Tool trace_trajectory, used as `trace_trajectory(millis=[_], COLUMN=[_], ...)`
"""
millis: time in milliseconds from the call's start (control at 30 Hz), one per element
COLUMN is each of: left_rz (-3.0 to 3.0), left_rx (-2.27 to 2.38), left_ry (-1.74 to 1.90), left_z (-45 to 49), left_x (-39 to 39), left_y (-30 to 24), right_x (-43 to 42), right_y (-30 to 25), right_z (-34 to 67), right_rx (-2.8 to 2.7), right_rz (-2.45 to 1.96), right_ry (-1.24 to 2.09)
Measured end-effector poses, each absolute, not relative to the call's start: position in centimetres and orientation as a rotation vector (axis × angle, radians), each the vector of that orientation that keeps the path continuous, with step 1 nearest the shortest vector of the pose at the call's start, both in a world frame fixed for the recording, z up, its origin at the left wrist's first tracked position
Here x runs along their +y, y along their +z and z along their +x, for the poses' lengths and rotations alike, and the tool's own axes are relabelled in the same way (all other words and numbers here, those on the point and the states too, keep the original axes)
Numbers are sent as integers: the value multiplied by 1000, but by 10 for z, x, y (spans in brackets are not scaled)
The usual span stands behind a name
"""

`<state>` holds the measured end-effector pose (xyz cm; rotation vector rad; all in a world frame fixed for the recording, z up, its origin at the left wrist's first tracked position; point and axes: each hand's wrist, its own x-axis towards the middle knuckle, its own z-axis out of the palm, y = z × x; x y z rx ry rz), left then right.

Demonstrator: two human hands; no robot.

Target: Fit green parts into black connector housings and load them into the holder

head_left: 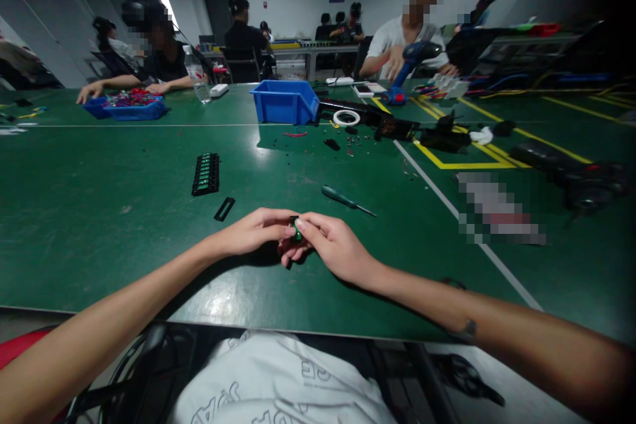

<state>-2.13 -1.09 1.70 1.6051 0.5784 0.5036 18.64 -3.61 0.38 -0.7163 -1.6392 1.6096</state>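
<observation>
My left hand (256,230) and my right hand (332,245) meet low over the green table (99,212), near its front edge. Together their fingertips pinch a small black and green part (297,228); most of it is hidden by the fingers. A green-handled screwdriver (345,199) lies on the table just beyond my right hand. Further left lie a black block with green inserts (206,174) and a thin black frame piece (224,209).
A blue bin (284,101), a roll of white tape (346,118) and scattered black parts sit mid-table. A blue tray (130,108) and a water bottle (197,76) stand far left by a seated person. Another person with a blue power tool (411,65) sits opposite.
</observation>
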Motion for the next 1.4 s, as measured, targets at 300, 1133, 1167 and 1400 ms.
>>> trace_trajectory(millis=[300, 1133, 1167, 1400], left_rz=[1567, 1897, 1883, 1838], left_rx=[636, 1036, 1025, 994], left_ry=[653, 933, 928, 935], left_z=[-17, 11, 11, 11], left_x=[-15, -35, -35, -34], left_y=[7, 1, 1, 2], right_x=[-32, -24, -24, -25], right_y=[3, -7, -7, -8], right_z=[187, 185, 185, 185], right_rx=[-1662, -1396, -1393, -1430], right_rz=[-714, -738, -735, -701], right_ry=[1620, 1655, 1665, 1649])
